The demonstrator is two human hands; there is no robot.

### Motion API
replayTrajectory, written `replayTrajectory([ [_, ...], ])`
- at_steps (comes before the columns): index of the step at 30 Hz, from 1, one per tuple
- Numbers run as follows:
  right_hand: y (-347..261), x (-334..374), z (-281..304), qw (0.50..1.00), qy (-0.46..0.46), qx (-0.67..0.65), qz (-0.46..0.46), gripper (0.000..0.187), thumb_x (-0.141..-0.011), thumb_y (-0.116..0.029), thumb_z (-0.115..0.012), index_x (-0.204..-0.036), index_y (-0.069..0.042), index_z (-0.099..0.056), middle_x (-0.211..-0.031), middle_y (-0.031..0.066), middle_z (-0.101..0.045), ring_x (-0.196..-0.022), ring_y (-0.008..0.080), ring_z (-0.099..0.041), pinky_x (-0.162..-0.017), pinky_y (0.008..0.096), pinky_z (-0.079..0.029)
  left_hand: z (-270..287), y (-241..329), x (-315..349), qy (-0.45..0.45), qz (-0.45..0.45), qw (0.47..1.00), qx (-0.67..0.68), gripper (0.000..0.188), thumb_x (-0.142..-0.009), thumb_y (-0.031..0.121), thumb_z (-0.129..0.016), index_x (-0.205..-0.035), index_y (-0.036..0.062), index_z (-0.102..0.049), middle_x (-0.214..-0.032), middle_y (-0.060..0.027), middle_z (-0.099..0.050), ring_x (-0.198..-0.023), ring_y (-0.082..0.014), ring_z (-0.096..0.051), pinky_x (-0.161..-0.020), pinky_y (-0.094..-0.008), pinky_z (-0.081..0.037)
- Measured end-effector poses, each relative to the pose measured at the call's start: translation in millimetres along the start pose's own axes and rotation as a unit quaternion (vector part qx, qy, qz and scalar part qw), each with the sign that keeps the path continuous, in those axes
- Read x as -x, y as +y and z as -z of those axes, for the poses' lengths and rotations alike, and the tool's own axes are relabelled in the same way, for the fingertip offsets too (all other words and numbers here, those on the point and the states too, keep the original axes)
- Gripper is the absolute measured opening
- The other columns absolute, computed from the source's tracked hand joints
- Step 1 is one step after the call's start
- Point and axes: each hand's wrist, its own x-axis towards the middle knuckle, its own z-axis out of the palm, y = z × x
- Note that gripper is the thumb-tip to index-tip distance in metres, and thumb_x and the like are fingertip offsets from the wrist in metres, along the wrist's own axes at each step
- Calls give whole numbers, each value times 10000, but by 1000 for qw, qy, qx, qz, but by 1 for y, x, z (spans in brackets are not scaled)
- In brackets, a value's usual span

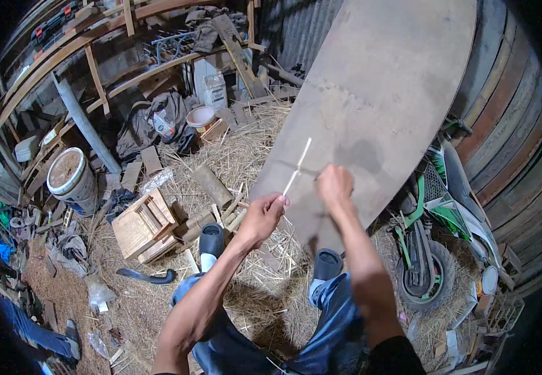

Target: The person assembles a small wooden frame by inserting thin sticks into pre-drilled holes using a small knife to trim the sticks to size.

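A: Holding what, and where?
B: Pinching a pale strip (293, 177) by its lower end with the left hand (263, 220), mid-frame. Angled up and slightly right, against a big grey board (383, 75).

A: And with the right hand (335, 186)?
B: Curled almost to a fist just right of the strip, apart from the left hand. Crossed at mid-strip by a thin dark line: blade or shadow, cannot tell. So cannot tell if gripping anything there.

A: How far along?
B: Judged mostly thinned: down to a slim, fairly straight stick. Cannot tell how much is left to take off; too small in view to read thickness or edge finish.

A: Offcuts?
B: See pale slivers (246, 145) strewn over the floor (134, 306), thickest around frame centre.

A: Around that?
B: Left of centre, note a small wooden stool-like piece (134, 230) near a short log (213, 186). Far left, a bucket (78, 201). Right, a green-and-white motorbike (449, 209). Lower left, another person's leg (41, 332), well apart from the strip.
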Motion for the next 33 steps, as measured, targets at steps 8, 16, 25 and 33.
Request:
replayTrajectory([
  [8, 100, 9, -26, 963, -44, -71, -258, 270, -761, -199, -570, -872, 25, -673, -938, 260, -639, -913, 401, -621, -801, 449, -498, 6, 16, 26, -81, 82, 993, 24, 213, -974, 245, -464, -963, 55, -560, -760, 34, -477, -628, -38, -407, -551, -192, -336],
  [16, 26, 14, -27, 901, -140, -400, -96, 364, -857, -343, -585, -925, 8, -656, -801, 123, -680, -701, 214, -643, -605, 351, -486, 8, -3, -20, 23, -1, 999, 30, 306, -915, 288, -576, -1105, 50, -607, -855, -26, -604, -792, -96, -552, -721, -246, -437],
  [25, -26, 38, 6, 823, -208, -523, 78, 210, -863, -207, -612, -935, -22, -682, -753, 25, -681, -622, 92, -570, -629, 250, -453, 25, -5, -26, 115, 6, 993, 42, 284, -901, 265, -595, -1056, 28, -624, -934, -35, -633, -857, -105, -573, -720, -270, -441],
  [33, 0, 31, -2, 920, -55, -368, 120, 153, -797, -116, -672, -925, -32, -691, -832, 128, -674, -774, 224, -640, -729, 312, -467, 29, 21, -9, 150, -276, 810, -495, 239, -846, 244, -610, -959, 35, -641, -908, -147, -654, -743, -322, -614, -679, -367, -479],
])
